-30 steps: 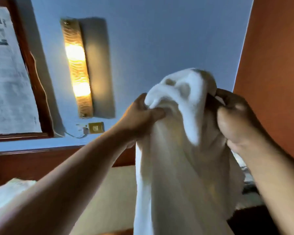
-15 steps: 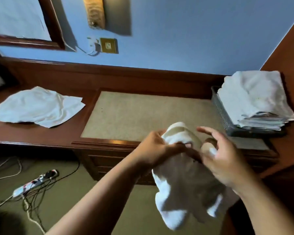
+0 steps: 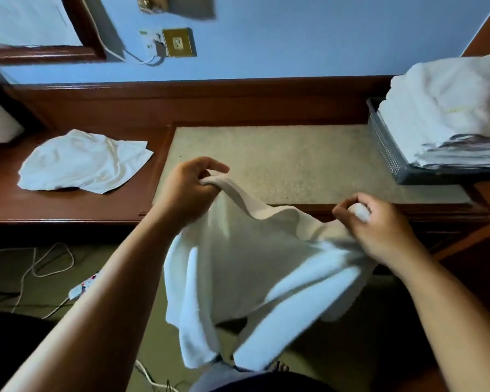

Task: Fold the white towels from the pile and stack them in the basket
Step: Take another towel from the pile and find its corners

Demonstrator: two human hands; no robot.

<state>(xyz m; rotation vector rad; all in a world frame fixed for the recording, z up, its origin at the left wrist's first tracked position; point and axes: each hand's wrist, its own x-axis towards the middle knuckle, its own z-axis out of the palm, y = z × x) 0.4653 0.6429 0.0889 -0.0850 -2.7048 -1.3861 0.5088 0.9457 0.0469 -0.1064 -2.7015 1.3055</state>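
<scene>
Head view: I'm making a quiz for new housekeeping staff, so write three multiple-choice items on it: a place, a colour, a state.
1. Where does the mesh basket stand?
A. on the floor
B. on the desk's right end
C. on the desk's left end

2. What colour is the wall behind the desk?
A. yellow
B. green
C. blue

3. How is the white towel in front held?
A. hanging between the left hand and the right hand
B. flat on the desk
C. folded in the basket

Key:
1 B, it stands at the right, full of folded towels.
2 C, it is plain blue.
3 A, both hands grip its top edge.
</scene>
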